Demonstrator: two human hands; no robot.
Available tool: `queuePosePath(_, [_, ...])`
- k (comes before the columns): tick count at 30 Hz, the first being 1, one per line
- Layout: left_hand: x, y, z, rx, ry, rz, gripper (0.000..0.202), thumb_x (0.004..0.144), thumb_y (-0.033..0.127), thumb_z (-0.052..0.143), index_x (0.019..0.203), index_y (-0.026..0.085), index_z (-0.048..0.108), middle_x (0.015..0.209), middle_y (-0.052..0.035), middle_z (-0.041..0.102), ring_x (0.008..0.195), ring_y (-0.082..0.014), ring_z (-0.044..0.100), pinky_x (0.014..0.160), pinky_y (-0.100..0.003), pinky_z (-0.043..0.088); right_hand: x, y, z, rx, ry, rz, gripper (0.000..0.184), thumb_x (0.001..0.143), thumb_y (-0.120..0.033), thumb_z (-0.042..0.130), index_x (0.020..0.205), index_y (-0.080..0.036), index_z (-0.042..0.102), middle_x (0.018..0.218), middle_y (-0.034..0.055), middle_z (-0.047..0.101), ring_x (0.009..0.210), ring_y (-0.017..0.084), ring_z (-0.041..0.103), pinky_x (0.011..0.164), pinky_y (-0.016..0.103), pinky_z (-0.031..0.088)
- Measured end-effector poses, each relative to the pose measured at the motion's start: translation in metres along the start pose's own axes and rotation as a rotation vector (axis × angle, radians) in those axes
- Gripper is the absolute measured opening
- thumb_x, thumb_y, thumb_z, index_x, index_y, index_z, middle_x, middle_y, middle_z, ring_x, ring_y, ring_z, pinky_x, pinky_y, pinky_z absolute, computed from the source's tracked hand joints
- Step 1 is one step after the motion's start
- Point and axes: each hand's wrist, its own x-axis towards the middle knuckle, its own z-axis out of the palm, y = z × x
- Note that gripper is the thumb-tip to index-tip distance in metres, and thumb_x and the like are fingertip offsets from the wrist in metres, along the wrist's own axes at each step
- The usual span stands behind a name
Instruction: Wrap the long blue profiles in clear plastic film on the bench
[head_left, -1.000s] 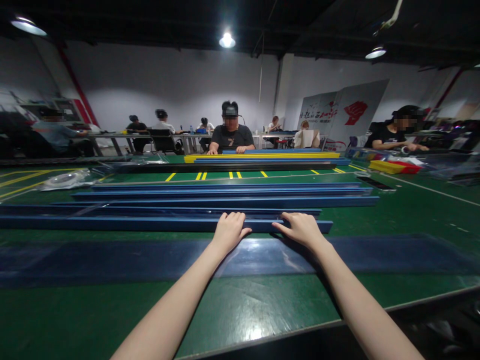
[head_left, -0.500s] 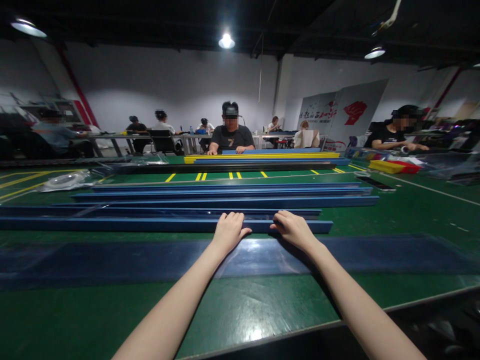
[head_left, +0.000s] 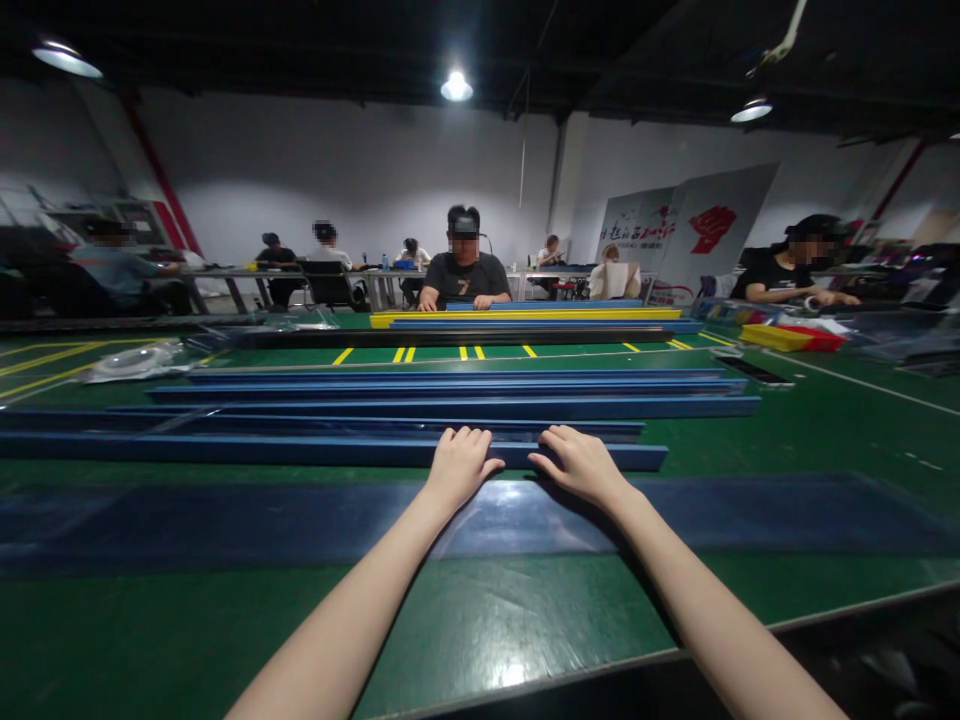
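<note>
A long blue channel-shaped strip (head_left: 330, 452) lies across the green table in front of me. My left hand (head_left: 459, 465) grips it near the middle, its fingers over the top edge and its thumb along the near side. A short way to the right, my right hand (head_left: 581, 465) has its fingers hooked over the same strip, the thumb pointing left. The far sides of the fingers are hidden. Closer to me, a clear, bluish flat plastic sheet (head_left: 712, 510) stretches across the table beneath my wrists.
More blue strips (head_left: 525, 405) lie parallel behind. Beyond them are a yellow strip (head_left: 525, 316) and a black strip (head_left: 465, 338). A phone (head_left: 754, 371) lies at right, a coiled clear tube (head_left: 131, 361) at left. A person (head_left: 465, 270) sits opposite; others work farther off.
My right hand has shifted slightly on the blue strip, its thumb now reaching farther left. The left hand keeps its place, and the view has moved very slightly.
</note>
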Motion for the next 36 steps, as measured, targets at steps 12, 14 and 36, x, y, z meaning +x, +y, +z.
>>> queuePosePath(12, [0.001,0.000,-0.003,-0.019,-0.011,0.007,0.028,0.079,0.044,0.053,0.086,0.017,0.054,0.085,-0.0058,0.063,0.082,-0.0217,0.054,0.068,-0.034,0.031,0.040,-0.028,0.018,-0.132,0.048,0.112,0.047,0.090,-0.031,0.029,0.067,-0.015,0.066,0.070,0.0098,0.067,0.062,0.016,0.061,0.051,0.026,0.027])
queuePosePath(14, [0.001,0.001,-0.004,-0.021,-0.015,0.006,0.027,0.080,0.044,0.052,0.085,0.018,0.054,0.084,-0.0059,0.063,0.082,-0.0215,0.054,0.068,-0.033,0.031,0.042,-0.029,0.021,-0.123,0.072,0.125,0.047,0.089,-0.030,0.030,0.066,-0.015,0.067,0.070,0.0104,0.068,0.060,0.016,0.061,0.050,0.026,0.027])
queuePosePath(36, [0.003,0.002,-0.010,-0.043,-0.005,0.063,0.025,0.082,0.040,0.050,0.093,0.018,0.052,0.088,-0.0051,0.061,0.085,-0.0201,0.053,0.073,-0.032,0.033,0.021,0.020,0.024,-0.125,0.238,0.079,0.047,0.084,-0.026,0.032,0.051,-0.016,0.064,0.055,0.0066,0.064,0.045,0.011,0.052,0.048,0.026,0.021])
